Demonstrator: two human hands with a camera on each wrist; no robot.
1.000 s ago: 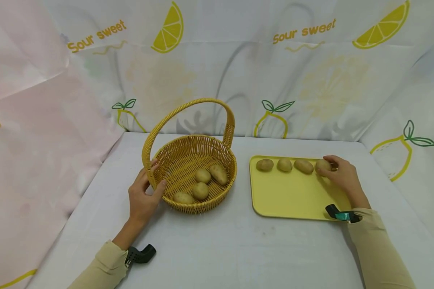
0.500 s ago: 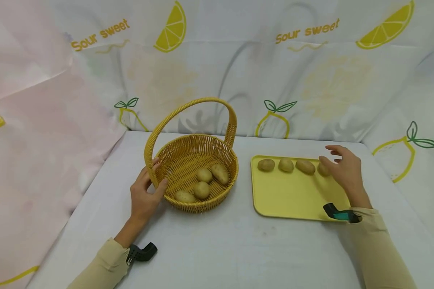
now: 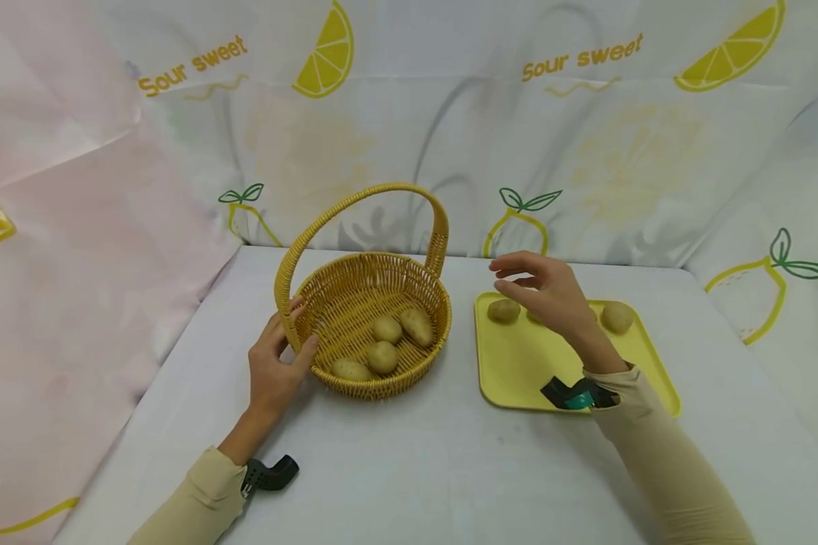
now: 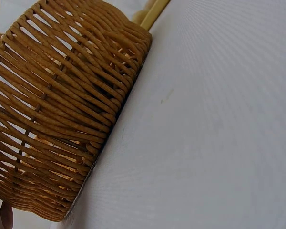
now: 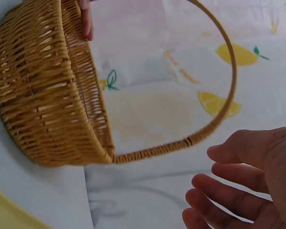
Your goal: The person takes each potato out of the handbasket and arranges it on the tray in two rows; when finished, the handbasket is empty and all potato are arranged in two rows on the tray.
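Observation:
My left hand (image 3: 273, 378) grips the wicker basket (image 3: 344, 322) at its left rim, by the foot of the tall handle (image 3: 361, 198). Several potatoes (image 3: 382, 357) lie in the front right part of the basket. My right hand (image 3: 548, 294), holding nothing, is above the yellow tray (image 3: 538, 375) with fingers apart and thumb below. A row of potatoes runs along the tray's back edge; one potato (image 3: 504, 310) shows at the left and another potato (image 3: 616, 317) at the right, while the hand mostly hides those between. In the right wrist view the basket (image 5: 38, 95) stands beyond the fingers.
A white cloth (image 3: 409, 469) covers the table. Behind it hangs a lemon-print curtain (image 3: 409, 113), close to the basket's far side. A strip of tabletop separates basket and tray. Each wrist wears a black camera mount (image 3: 270, 474).
My right hand has let go of the potato at the tray's right end, lifted, and moved left over the row. My left hand stays on the basket; the view shifts slightly.

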